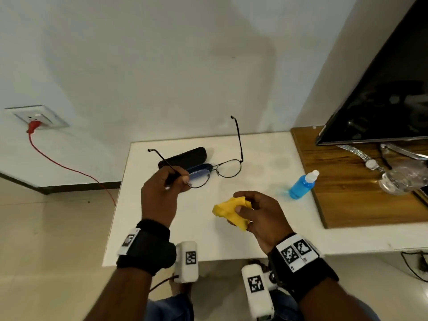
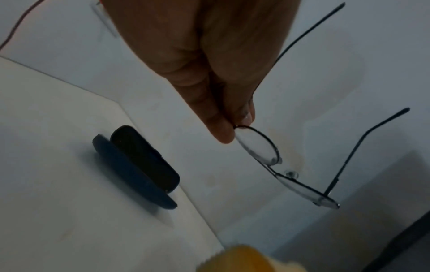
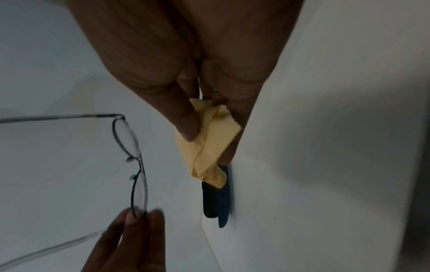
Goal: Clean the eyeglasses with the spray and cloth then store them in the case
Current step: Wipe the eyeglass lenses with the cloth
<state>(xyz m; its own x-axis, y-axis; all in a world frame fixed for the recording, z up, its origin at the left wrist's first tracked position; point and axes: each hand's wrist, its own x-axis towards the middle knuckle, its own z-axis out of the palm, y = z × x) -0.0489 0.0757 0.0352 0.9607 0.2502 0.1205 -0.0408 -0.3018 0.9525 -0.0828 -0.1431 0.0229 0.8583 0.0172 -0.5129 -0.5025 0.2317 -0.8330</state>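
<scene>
1. My left hand [image 1: 159, 193] pinches the eyeglasses [image 1: 217, 169] by one lens rim at frame centre, held above the table [image 1: 162, 228].
2. My right hand [image 1: 259, 216] curls around the bunched yellow cloth [image 1: 229, 210], partly hiding it.
3. The open case [image 1: 183, 157] sits behind the glasses, partly hidden; the spray bottle [image 1: 301, 185] stands centre right.

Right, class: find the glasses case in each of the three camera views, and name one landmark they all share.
Head view: the glasses case lies open at the back of the white table, behind the left hand.
Left wrist view: case at centre left, on the table.
Right wrist view: case just right of centre, below the yellow cloth.
Shared landmark: the glasses, held by the left hand.
</scene>
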